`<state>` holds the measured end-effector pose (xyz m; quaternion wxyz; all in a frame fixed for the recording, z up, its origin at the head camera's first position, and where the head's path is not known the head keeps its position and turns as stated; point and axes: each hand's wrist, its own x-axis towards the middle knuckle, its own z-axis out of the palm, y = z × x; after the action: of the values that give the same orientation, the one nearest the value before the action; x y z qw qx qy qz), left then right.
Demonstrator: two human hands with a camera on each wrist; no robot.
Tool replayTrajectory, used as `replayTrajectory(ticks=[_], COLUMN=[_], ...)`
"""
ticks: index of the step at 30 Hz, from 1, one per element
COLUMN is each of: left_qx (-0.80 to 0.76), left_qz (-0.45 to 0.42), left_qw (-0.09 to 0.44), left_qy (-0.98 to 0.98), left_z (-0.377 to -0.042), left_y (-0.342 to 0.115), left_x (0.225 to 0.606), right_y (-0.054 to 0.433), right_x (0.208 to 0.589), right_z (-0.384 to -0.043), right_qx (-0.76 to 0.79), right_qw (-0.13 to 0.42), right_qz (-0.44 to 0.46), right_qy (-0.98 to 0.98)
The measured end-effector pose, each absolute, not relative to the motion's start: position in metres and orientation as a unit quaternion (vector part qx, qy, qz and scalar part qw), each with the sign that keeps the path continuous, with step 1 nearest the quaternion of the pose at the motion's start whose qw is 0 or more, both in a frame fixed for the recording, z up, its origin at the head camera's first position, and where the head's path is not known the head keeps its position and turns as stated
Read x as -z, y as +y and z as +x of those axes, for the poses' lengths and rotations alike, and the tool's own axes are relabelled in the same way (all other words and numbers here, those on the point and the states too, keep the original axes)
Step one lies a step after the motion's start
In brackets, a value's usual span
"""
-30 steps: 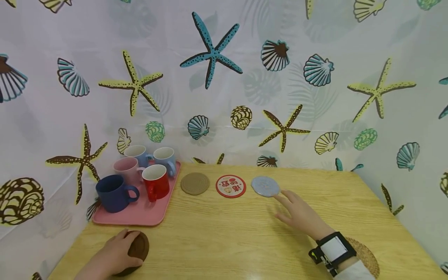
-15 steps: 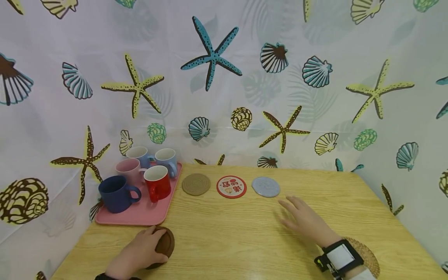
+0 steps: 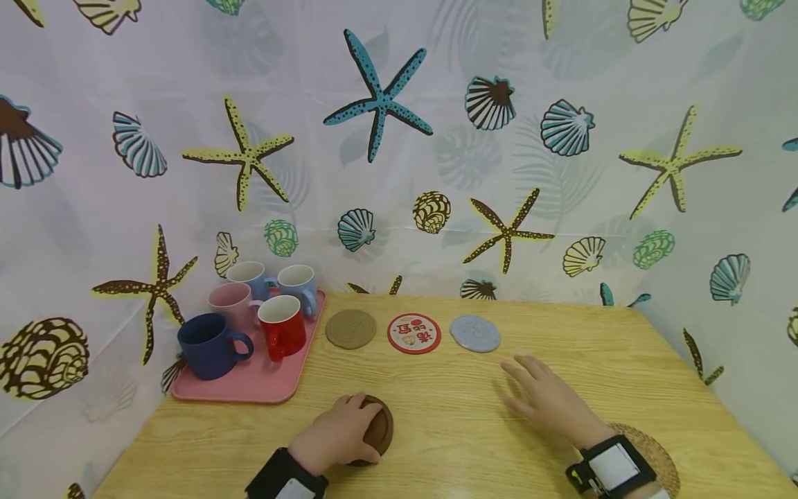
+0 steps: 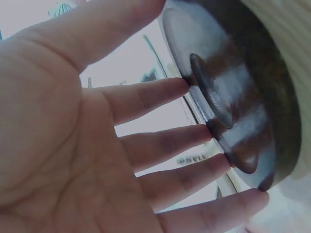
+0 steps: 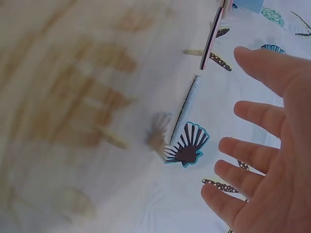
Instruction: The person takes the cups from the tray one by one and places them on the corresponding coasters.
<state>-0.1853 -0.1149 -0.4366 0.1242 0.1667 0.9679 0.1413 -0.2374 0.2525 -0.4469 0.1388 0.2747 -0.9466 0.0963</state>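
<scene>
My left hand [image 3: 341,431] grips a round dark brown wooden coaster [image 3: 382,424] at the front middle of the table. In the left wrist view, spread fingertips and the thumb meet the rim of the glossy brown coaster [image 4: 245,126], which has a small oval recess at its centre. My right hand [image 3: 551,400] is held over the table to the right, fingers loosely extended and holding nothing. The light blue-grey round coaster [image 3: 475,333] lies just beyond its fingertips. In the right wrist view, that coaster [image 5: 184,109] shows edge-on past the fingers.
At the left, a pink tray [image 3: 249,388] bears several mugs, among them a navy mug [image 3: 206,350] and a red mug [image 3: 283,326]. A tan coaster [image 3: 351,328] and a red-rimmed coaster [image 3: 414,333] lie at the back. A woven mat [image 3: 661,454] sits partly under my right wrist.
My left hand has moved right along the table with the brown coaster, from below the tray to the front middle. My right hand has drawn back slightly from the blue-grey coaster.
</scene>
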Motion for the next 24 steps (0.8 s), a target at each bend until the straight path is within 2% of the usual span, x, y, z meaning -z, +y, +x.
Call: replayTrajectory(ticks=[13,21,24], left_qx=[-0.081,-0.067,-0.067], left_qz=[0.229,0.233,0.242], left_qw=[0.095,0.099,0.095], left_qy=[0.965,0.965,0.963], left_z=[-0.205,-0.218,-0.218], left_y=[-0.033,-0.004,-0.003], left_x=[0.430,0.434,0.436], right_y=[0.244,0.239,0.236], right_x=[0.448,0.444,0.442], right_z=[-0.234,-0.229,-0.228], right_qx=[-0.100,-0.121,-0.125], right_qw=[0.126,0.037,0.019], right_qz=[0.279,0.293,0.311], right_qy=[-0.947,-0.948,-0.942])
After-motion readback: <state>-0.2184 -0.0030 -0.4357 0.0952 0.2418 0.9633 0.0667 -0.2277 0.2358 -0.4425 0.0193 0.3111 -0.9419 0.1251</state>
